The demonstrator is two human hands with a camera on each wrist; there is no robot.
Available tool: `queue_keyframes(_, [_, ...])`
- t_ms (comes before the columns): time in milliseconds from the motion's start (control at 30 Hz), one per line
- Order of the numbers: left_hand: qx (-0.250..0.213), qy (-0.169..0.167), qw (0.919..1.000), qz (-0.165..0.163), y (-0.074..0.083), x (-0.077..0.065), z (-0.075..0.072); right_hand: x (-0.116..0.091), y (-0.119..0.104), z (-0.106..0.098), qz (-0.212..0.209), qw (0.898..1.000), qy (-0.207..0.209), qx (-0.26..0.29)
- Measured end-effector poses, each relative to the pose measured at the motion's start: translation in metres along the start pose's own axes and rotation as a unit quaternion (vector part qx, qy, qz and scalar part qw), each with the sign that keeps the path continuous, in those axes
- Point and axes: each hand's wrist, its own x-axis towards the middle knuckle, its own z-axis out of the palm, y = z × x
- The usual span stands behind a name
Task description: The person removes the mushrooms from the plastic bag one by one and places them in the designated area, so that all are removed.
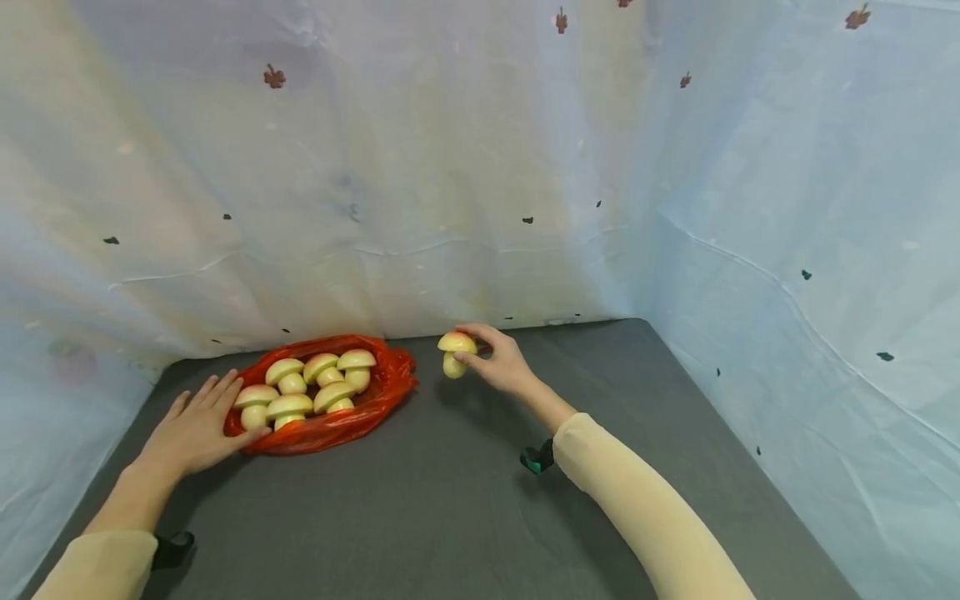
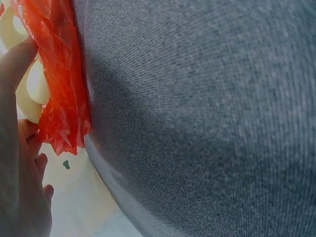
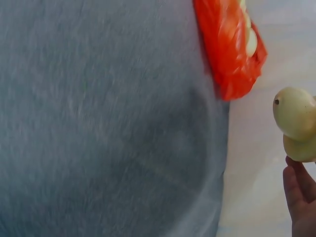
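Observation:
In the head view, a red plastic bag (image 1: 352, 429) lies spread at the back left with several pale yellow toy mushrooms (image 1: 289, 406) inside, caps up. My left hand (image 1: 197, 427) rests against the bag's left side, fingers extended and spread, the thumb across its near rim. The left wrist view shows that thumb over the crumpled red plastic (image 2: 61, 84), beside the mushrooms. To the right of the bag, my right hand (image 1: 498, 360) pinches one more toy mushroom (image 1: 454, 353) by its cap, stem downward. A small dark spot marks this mushroom's stem (image 3: 294, 113) in the right wrist view.
A dark grey cloth surface (image 1: 420, 517) lies beneath the hands and bag. Pale printed curtains (image 1: 450, 167) hang behind it and along both sides. A dark strap (image 1: 537, 457) sits at the right wrist, another (image 1: 172, 551) at the left.

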Motion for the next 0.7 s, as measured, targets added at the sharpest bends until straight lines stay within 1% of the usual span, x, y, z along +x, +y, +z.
queue_keyframes(133, [-0.002,-0.002,1.0000,-0.001,-0.001,-0.001,0.001,0.005,0.013,-0.002,0.032,0.999,-0.019,-0.010])
queue_keyframes(300, [0.000,0.002,1.0000,-0.001,-0.002,0.000,0.003,0.014,0.028,-0.002,0.072,0.997,-0.042,-0.004])
queue_keyframes(533, [-0.001,0.002,1.0000,-0.002,-0.002,0.000,0.003,0.024,0.042,0.001,0.094,0.992,-0.089,-0.013])
queue_keyframes(700, [0.001,0.002,1.0000,-0.001,-0.002,0.000,0.002,0.031,0.048,0.007,0.106,0.988,-0.110,-0.023])
